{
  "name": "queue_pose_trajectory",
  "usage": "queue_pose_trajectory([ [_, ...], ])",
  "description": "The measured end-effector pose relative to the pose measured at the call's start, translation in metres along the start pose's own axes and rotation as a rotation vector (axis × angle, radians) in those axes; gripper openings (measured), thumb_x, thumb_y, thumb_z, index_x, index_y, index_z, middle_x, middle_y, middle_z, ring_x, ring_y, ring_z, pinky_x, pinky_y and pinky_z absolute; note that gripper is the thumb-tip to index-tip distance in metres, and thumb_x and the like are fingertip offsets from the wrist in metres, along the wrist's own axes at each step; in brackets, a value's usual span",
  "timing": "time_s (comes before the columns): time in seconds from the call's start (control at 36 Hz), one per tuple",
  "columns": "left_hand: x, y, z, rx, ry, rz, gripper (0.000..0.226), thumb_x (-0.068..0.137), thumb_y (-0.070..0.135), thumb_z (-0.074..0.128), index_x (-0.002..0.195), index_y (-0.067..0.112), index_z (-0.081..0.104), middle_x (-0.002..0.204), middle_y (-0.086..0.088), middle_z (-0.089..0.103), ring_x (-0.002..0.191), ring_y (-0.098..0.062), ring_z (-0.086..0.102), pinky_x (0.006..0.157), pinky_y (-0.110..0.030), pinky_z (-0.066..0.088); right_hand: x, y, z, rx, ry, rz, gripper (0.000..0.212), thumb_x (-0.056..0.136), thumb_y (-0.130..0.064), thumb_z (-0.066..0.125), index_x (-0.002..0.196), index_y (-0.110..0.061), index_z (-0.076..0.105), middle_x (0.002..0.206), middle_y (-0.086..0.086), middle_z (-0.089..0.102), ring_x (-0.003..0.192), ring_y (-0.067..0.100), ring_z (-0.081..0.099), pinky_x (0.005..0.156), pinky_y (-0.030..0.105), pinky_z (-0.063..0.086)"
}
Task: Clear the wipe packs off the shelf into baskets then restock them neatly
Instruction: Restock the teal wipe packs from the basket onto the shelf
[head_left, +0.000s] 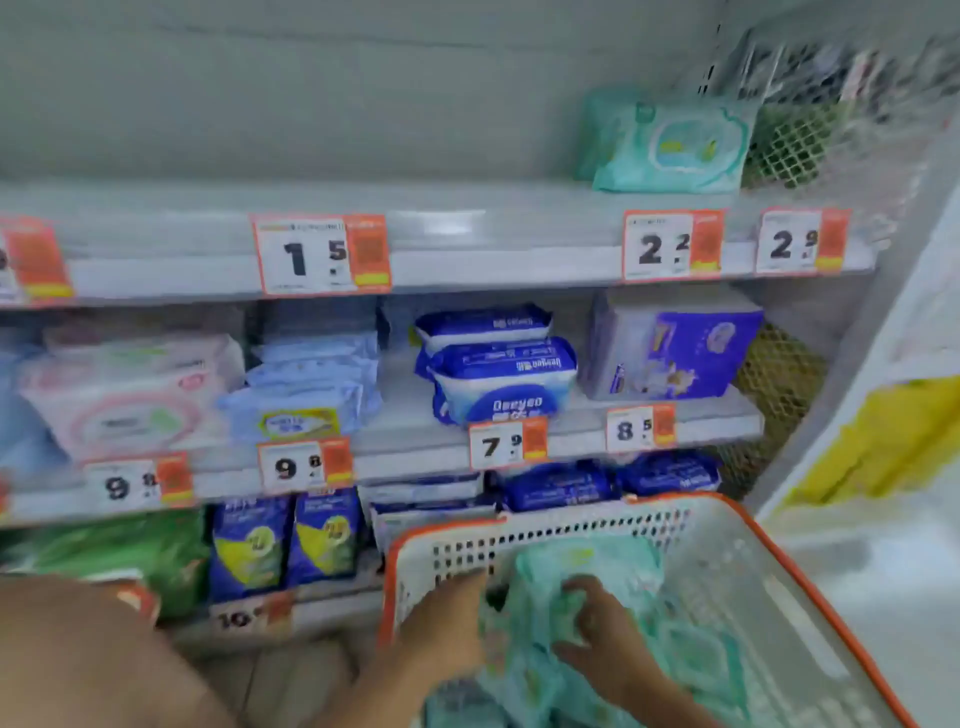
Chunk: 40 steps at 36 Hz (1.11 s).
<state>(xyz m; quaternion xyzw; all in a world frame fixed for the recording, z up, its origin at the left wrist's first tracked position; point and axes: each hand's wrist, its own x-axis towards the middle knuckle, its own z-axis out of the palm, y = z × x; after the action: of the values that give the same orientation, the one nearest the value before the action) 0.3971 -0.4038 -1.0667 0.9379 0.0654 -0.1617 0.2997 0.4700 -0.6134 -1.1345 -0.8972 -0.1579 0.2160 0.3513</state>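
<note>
A white basket with an orange rim (779, 587) sits at the lower right and holds several teal wipe packs (691, 654). My right hand (602, 639) is inside the basket, its fingers curled round a teal pack. My left hand (447, 623) is at the basket's near left wall, against the same packs; its fingers are hidden behind them. One or two teal wipe packs (675, 143) stand on the right end of the top shelf (467, 223), which is otherwise bare. The picture is blurred by motion.
The middle shelf carries pink packs (124, 395), pale blue packs (306, 384), blue-and-white packs (498, 374) and a purple box (670, 343). Green and blue packs fill the lower shelf. Orange price tags line the shelf edges. A white wall or cabinet (883, 467) stands at the right.
</note>
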Motion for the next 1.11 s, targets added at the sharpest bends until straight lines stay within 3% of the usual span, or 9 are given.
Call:
queue_pose_trajectory([
  [0.11,-0.019,-0.028,0.040,0.117,-0.212,-0.056,0.059,0.085,0.040,0.069,0.136,0.018,0.048,0.134,-0.005,0.055,0.120,-0.027,0.056,0.094,-0.032,0.048,-0.019,0.020,0.025,0.003,0.001,0.123,0.077,0.058,-0.022,0.085,0.113,-0.046,0.035,0.082,0.000,0.061,0.060,0.009,0.056,0.060,0.031,0.048],
  [0.31,-0.013,-0.034,0.062,0.162,-0.320,-0.156,0.111,0.079,0.045,0.078,0.158,0.017,0.005,0.164,-0.006,0.008,0.145,-0.028,0.028,0.116,-0.038,0.032,-0.050,0.003,0.036,-0.207,-0.444,0.352,0.097,0.073,-0.020,0.089,0.150,-0.011,0.029,0.146,0.008,0.045,0.132,0.026,0.047,0.099,0.030,0.043],
  [0.36,-0.007,-0.036,0.066,0.099,-0.274,-0.213,0.118,0.076,0.045,0.079,0.159,0.020,-0.001,0.165,-0.005,-0.006,0.147,-0.030,0.024,0.117,-0.038,0.032,-0.051,0.004,0.040,-0.148,-0.303,0.401,0.085,0.074,-0.023,0.088,0.143,-0.012,0.039,0.142,0.009,0.050,0.128,0.028,0.052,0.101,0.032,0.045],
  [0.44,0.004,-0.036,0.071,-0.088,-0.163,-0.204,0.088,0.072,0.047,0.080,0.143,0.016,0.038,0.152,-0.006,0.039,0.127,-0.025,0.049,0.105,-0.037,0.045,-0.038,0.002,0.030,0.068,0.215,0.438,0.071,0.067,-0.030,0.091,0.121,-0.016,0.046,0.126,0.010,0.054,0.113,0.029,0.057,0.095,0.043,0.052],
  [0.56,0.023,-0.016,0.058,-0.324,-0.009,-0.177,0.053,0.084,0.034,0.076,0.127,0.018,0.049,0.117,0.009,0.054,0.100,-0.016,0.055,0.083,-0.029,0.047,-0.004,-0.006,-0.020,0.426,0.570,0.472,0.096,0.069,-0.021,0.089,0.146,-0.013,0.033,0.140,0.010,0.043,0.124,0.030,0.049,0.103,0.040,0.046],
  [0.64,0.041,0.001,0.047,-0.469,-0.007,-0.159,0.069,0.080,0.042,0.077,0.139,0.024,0.044,0.131,0.011,0.055,0.113,-0.015,0.055,0.092,-0.033,0.050,0.022,-0.003,-0.055,0.641,0.397,0.545,0.075,0.083,-0.020,0.076,0.146,-0.009,0.037,0.127,0.008,0.051,0.105,0.025,0.053,0.080,0.035,0.046],
  [0.75,0.056,0.008,0.054,-0.535,-0.089,-0.181,0.090,0.082,0.025,0.080,0.152,0.025,0.022,0.138,0.007,0.046,0.121,-0.014,0.047,0.096,-0.027,0.041,0.032,0.013,-0.054,0.758,0.231,0.689,0.053,0.085,-0.047,0.069,0.125,-0.015,0.053,0.121,0.006,0.055,0.100,0.023,0.054,0.099,0.046,0.042],
  [0.89,0.075,-0.001,0.086,-0.585,-0.080,-0.282,0.127,0.076,0.007,0.082,0.155,0.029,-0.015,0.148,0.006,0.031,0.130,-0.020,0.039,0.106,-0.036,0.040,0.030,0.034,-0.035,0.692,0.221,0.675,0.053,0.076,-0.049,0.080,0.111,-0.013,0.060,0.102,0.006,0.064,0.089,0.022,0.062,0.078,0.038,0.055],
  [1.11,0.080,-0.013,0.102,-0.479,0.131,-0.145,0.084,0.084,0.018,0.076,0.151,0.020,0.024,0.147,-0.005,0.039,0.132,-0.026,0.043,0.112,-0.045,0.038,0.023,0.033,-0.065,0.610,0.208,0.526,0.036,0.078,-0.045,0.082,0.095,-0.015,0.073,0.103,0.008,0.077,0.095,0.027,0.074,0.093,0.044,0.058],
])
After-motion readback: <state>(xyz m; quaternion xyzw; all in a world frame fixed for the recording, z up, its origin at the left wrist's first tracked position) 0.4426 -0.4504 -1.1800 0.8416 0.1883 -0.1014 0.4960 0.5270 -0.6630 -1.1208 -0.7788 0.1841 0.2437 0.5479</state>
